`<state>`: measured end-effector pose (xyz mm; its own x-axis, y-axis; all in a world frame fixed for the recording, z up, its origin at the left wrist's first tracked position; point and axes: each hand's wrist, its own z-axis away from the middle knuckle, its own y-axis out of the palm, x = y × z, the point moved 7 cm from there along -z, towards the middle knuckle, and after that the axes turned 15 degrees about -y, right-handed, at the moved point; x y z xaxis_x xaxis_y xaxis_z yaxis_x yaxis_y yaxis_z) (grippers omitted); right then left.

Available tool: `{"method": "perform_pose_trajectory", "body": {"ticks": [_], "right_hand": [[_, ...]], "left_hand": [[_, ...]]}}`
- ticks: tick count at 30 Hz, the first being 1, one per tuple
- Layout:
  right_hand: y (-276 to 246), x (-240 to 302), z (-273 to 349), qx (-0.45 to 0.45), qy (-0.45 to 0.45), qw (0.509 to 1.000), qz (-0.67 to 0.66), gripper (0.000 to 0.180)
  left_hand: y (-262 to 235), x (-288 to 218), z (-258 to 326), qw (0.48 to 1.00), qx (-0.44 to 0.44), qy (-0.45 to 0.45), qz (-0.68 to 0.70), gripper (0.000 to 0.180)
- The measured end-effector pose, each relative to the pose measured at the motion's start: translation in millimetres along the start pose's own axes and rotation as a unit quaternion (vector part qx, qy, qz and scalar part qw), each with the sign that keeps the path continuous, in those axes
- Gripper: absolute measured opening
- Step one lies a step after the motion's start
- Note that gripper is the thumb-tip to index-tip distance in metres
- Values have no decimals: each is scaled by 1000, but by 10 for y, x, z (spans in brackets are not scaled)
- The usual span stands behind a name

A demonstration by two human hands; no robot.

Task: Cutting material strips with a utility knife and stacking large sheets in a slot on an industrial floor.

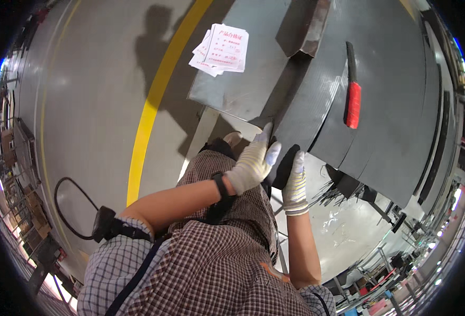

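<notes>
My left hand (254,163), in a striped white knit glove, lies with fingers stretched along the left side of the near end of long dark grey strips (309,100). Its thumb stands apart from the fingers. My right hand (295,189), gloved alike, is on the other side of that end, its fingers straight and pointing away from me. A dark surface (285,169) shows between the two hands; whether it is the strips' end or shadow I cannot tell. Neither hand visibly wraps round anything.
White printed cards (227,48) lie on the grey table (237,87). An angled metal bar (312,29) rests farther off. Right of the strips is a tool with a red handle (353,105) and narrow dark blade. Thin dark offcuts (333,194) hang below the edge. A yellow line (149,113) crosses the floor.
</notes>
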<state>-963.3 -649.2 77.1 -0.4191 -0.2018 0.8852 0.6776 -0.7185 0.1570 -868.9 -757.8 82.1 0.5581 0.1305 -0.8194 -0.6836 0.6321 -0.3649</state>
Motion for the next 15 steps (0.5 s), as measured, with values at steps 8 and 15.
{"method": "perform_pose_trajectory", "body": {"ticks": [8, 15], "right_hand": [[125, -5, 227, 1, 46, 999, -7, 81], [-14, -39, -41, 3, 24, 999, -24, 81]], "left_hand": [[-35, 115, 195, 995, 88, -53, 16, 60], [179, 26, -54, 994, 72, -54, 67, 63]]}}
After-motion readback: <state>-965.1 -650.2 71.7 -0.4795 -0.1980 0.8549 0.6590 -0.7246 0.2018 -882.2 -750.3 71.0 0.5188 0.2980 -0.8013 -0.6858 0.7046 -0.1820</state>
